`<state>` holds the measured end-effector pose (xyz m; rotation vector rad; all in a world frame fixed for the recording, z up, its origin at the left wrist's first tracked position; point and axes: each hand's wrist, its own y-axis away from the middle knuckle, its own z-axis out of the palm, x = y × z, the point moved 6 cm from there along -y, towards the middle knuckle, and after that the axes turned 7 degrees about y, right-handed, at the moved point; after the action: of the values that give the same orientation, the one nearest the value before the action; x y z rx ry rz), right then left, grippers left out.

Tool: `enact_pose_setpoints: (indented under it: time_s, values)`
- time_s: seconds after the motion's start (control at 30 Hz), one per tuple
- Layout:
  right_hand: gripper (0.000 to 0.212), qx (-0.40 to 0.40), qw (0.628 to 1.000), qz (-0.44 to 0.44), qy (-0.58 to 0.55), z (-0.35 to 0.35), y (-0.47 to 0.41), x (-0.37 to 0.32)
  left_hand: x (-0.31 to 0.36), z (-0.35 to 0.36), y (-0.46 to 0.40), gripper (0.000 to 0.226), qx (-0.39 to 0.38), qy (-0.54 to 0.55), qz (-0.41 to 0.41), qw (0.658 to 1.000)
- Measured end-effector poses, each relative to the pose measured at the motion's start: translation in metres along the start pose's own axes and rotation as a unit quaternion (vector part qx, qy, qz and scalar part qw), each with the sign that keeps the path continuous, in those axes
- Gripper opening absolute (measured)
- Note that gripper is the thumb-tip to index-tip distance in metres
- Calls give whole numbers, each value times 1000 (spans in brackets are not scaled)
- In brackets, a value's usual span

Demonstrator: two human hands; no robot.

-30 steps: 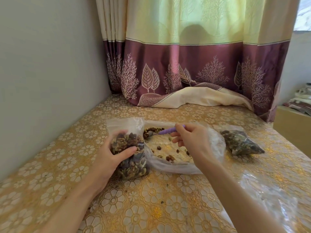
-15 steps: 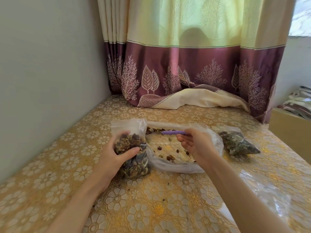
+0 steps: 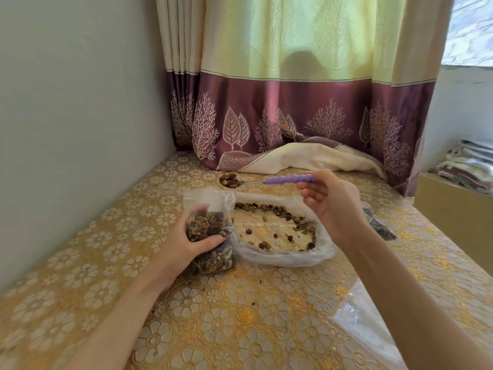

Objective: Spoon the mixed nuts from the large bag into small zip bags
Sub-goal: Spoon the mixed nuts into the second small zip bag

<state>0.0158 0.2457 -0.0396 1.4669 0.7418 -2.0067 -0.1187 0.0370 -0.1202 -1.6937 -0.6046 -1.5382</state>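
My left hand (image 3: pixel 188 243) grips a small zip bag (image 3: pixel 210 231) that stands upright on the table, nearly full of mixed nuts, its mouth open at the top. My right hand (image 3: pixel 330 206) holds a spoon (image 3: pixel 266 180) by its purple handle; the bowl is heaped with nuts and hovers above and just behind the small bag's mouth. The large clear bag (image 3: pixel 282 236) lies open between my hands, with a thin ring of nuts and a few loose ones inside.
A filled small bag (image 3: pixel 378 225) lies right of the large bag, partly hidden by my right arm. Clear empty bags (image 3: pixel 365 324) lie at the front right. A wall runs along the left, a curtain (image 3: pixel 293 124) hangs behind, and a box (image 3: pixel 453 209) stands at the right edge.
My right hand has lifted the spoon, loaded with nuts, out of the large bag and up over the small bag. My left hand still holds the small bag.
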Motion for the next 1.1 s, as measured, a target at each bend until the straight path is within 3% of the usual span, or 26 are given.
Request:
enact_pose_setpoints:
  time_s: [0.27, 0.47, 0.63, 0.77, 0.9, 0.97, 1.03, 1.1]
  values:
    - [28, -121, 988, -72, 69, 23, 11, -14, 0, -1, -1, 60, 7, 12, 3, 1000]
    - [26, -142, 984, -82, 68, 20, 13, -18, 1, -2, -2, 56, 23, 1, 8, 1000]
    - [22, -104, 992, -62, 18, 9, 9, -18, 1, -2, -1, 58, 32, 18, -7, 999]
    - [21, -16, 999, -23, -41, -14, 3, -8, 1, -3, 0, 62, 49, 48, -15, 998]
    - [22, 45, 999, 9, 17, -40, 4, 15, 7, 3, 2, 57, 34, 119, -20, 992]
    - [21, 58, 997, 20, 52, -50, 6, 28, 13, 7, 2, 70, 18, 138, -13, 990]
    - [19, 71, 994, 30, 81, -58, 9, 39, 17, 11, 3, 78, 3, 131, -3, 991]
    - [18, 77, 989, 37, 120, -63, 11, 48, 18, 18, 4, 69, -27, 93, -6, 995]
